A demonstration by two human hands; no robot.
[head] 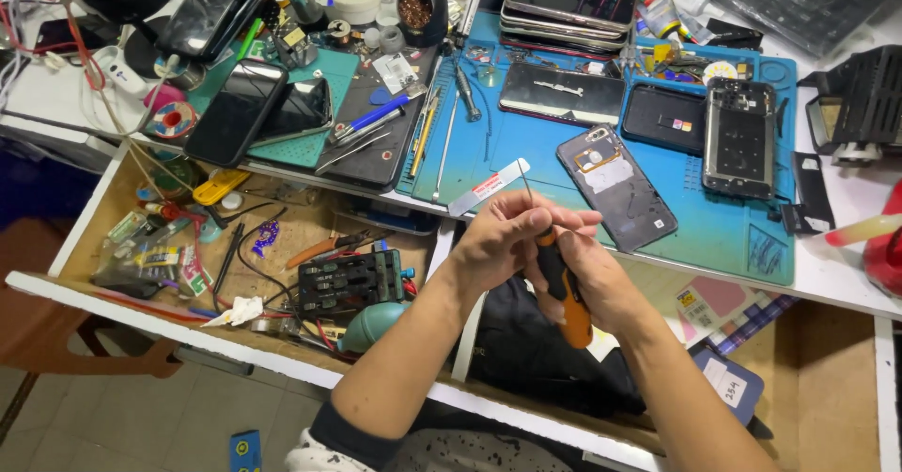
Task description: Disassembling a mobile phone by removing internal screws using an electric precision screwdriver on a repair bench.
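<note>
We see both hands meeting just below the near edge of the blue work mat [723, 237], over the open drawer. Our right hand [597, 289] has its grip wrapped tight around a screwdriver [562, 284], a slim tool with a black and orange handle, smooth and rounded, its orange end poking out toward us. Its long axis runs near upright in view, tilted a little, with the thin metal shaft pointing away from us toward the mat. Our left hand [512, 237] curls its grip closed around the upper handle, fingers pinching near where the shaft begins. On the mat just beyond the hands lies a grey phone back cover [615, 185], flat and glossy, set on a slant. A flat metal pry strip [489, 187] rests at the mat's near edge, left of the cover. Further right on the mat sits an opened phone frame [740, 139], dark and rectangular. The surface around the mat is white.
</note>
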